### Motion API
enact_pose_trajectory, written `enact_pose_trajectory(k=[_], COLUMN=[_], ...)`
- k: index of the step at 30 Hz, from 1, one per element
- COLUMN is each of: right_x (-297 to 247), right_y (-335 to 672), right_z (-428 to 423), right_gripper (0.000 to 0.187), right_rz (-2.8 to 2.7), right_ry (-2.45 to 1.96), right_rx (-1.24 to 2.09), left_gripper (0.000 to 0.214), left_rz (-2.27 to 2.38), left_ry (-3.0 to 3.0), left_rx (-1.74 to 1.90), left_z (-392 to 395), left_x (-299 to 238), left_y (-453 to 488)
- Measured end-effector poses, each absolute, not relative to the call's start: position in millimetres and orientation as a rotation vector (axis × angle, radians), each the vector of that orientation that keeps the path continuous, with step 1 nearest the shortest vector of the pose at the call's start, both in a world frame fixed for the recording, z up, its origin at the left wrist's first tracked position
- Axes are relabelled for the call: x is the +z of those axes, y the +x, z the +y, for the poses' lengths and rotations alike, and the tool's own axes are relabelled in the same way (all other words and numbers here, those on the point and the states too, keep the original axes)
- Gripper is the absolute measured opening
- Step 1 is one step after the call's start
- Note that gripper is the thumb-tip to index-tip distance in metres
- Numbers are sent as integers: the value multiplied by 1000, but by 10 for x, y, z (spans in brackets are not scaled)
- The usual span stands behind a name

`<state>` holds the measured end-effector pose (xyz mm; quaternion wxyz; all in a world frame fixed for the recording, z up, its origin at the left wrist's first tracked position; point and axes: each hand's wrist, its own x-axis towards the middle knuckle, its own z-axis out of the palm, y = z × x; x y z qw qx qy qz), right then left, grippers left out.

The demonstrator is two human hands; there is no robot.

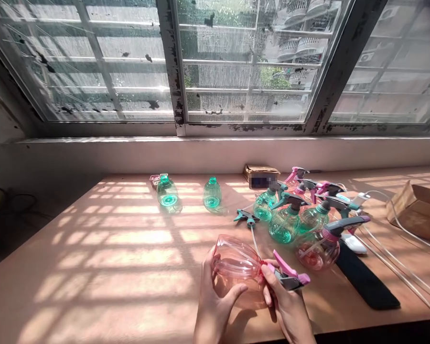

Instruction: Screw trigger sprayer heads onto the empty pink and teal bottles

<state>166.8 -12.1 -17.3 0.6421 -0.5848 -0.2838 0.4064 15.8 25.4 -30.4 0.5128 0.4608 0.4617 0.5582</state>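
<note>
A clear pink spray bottle [236,260] lies tilted sideways between my hands, its neck pointing right. My left hand [217,286] wraps round the bottle's body near its base. At the neck, the fingers of my right hand [277,289] close on the pink and grey spray head [290,274], which sits at the bottle's mouth. Whether its thread is engaged I cannot tell. Just beyond the bottle lies a loose teal and grey spray head [250,220] with its tube towards me. To the right stands another pink spray bottle [315,251] with its head on.
Two headless green bottles [167,193] [212,193] stand at the back. Several green and pink spray bottles [284,224] cluster at the right. Beyond them are white cables [397,272], a black flat pad [369,282] and an open cardboard box [421,208]. A small carton [261,176] sits against the wall.
</note>
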Motion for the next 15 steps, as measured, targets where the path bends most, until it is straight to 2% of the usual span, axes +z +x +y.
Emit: enact_pose_trajectory(k=[2, 8, 15], right_x=[-160, -194, -116], right_y=[1668, 1666, 1726], right_z=[-145, -177, -195], right_gripper=[46, 62, 56], right_rz=[-616, -636, -533], right_ry=[-1332, -1367, -1180], right_rx=[981, 1075, 1109], left_gripper=[85, 70, 65], left_rz=[1128, 1157, 1162], left_ry=[1103, 1007, 1092], left_rx=[1361, 1434, 1379], left_z=[234, 236, 198], left_x=[-258, -200, -69], left_y=[172, 154, 140])
